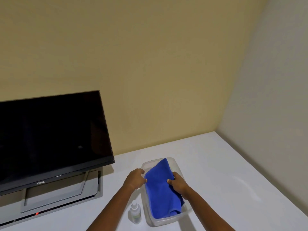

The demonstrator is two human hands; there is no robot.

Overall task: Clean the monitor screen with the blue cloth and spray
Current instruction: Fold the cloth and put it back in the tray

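A blue cloth [160, 189] lies folded inside a clear plastic tray [166, 220] on the white table. My left hand [135, 179] holds the cloth's left edge, fingers curled at it. My right hand [178, 183] grips the cloth's right edge, thumb on top. A small clear spray bottle [135, 212] with a white cap stands upright just left of the tray's near end. The black monitor [50, 137], screen dark, stands at the left on its grey stand.
The white table [225, 180] runs into a corner between a beige wall behind and a pale wall at the right. The monitor's grey base [55, 197] sits on a dark slab with a red light near the front.
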